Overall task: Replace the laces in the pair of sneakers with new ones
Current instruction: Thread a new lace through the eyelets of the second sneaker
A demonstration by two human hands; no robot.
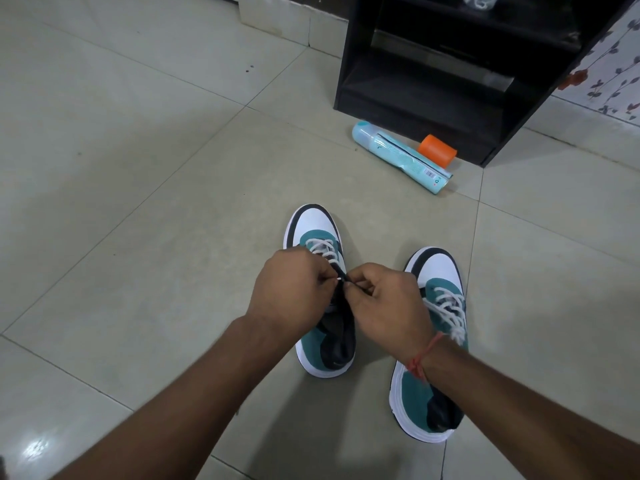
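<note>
Both hands pinching lace over left sneaker, open floor leftward

Glossy tiled floor; matt knitted cloth sneakers with smooth white toecaps, woven cotton-like laces; dark matt shelf.

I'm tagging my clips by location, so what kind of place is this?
Probably a room in a home, perhaps near an entryway. The signs: a glossy tiled floor, a low black shelf unit standing against a floral-patterned wall, and a pair of sneakers set on the floor.
</note>
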